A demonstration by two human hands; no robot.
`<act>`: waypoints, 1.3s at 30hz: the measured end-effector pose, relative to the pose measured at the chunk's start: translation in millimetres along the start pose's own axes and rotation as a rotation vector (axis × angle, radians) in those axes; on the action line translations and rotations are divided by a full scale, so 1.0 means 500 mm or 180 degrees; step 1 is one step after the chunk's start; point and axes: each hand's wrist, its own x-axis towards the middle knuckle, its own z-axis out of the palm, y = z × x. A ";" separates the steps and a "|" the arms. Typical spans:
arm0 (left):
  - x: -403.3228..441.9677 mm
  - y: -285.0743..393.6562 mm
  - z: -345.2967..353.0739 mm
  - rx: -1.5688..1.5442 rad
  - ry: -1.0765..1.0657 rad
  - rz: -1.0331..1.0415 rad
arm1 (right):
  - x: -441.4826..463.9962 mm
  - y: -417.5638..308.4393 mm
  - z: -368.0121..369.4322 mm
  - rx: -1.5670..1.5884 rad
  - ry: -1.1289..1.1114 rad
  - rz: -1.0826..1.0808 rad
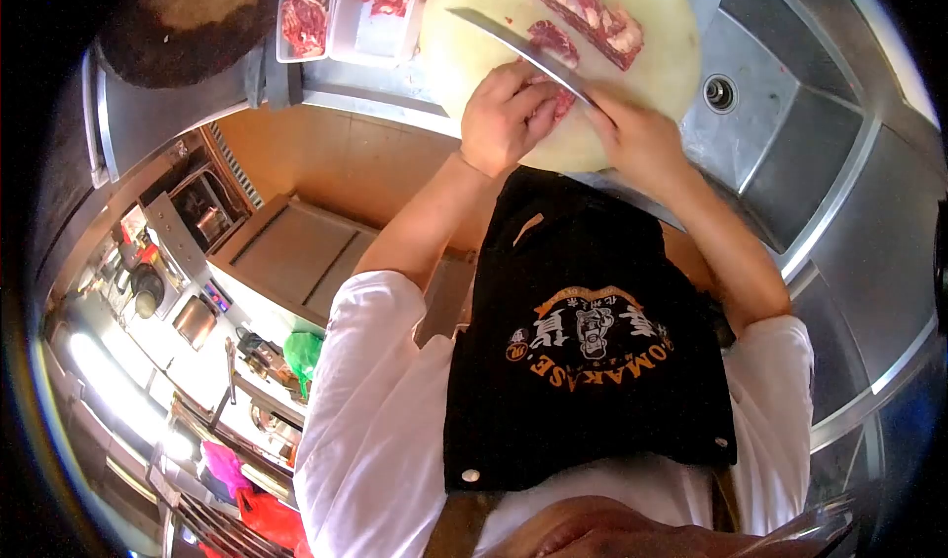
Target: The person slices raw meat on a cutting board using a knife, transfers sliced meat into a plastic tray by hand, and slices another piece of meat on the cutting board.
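My right hand (642, 141) grips the handle of a long kitchen knife (494, 31), its blade slanting up and left across the board. Under the blade lies a small piece of raw red meat (553, 42). My left hand (506, 114) is closed with bent fingers against the meat, close to the knife's edge; part of the meat is hidden behind the fingers. A bigger slab of raw meat (585, 13) with pale fat lies farther back on the round, pale cutting board (464, 84).
Two white plastic tubs stand left of the board: one tub (314, 57) is filled with sliced meat, the other tub (380, 44) holds some. A metal sink with a drain (720, 93) lies to the right. A dark round object (188, 25) is at far left.
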 end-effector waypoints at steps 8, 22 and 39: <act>-0.003 0.005 -0.001 0.0154 0.0088 0.0006 | -0.009 -0.019 -0.067 0.0295 0.0232 0.0251; 0.005 0.009 -0.007 0.0157 -0.0003 0.0115 | -0.039 -0.109 -0.094 -0.0345 -0.0673 0.0428; 0.015 0.009 -0.014 -0.0098 -0.0054 0.0036 | -0.124 -0.009 -0.077 -0.0192 -0.0485 0.0344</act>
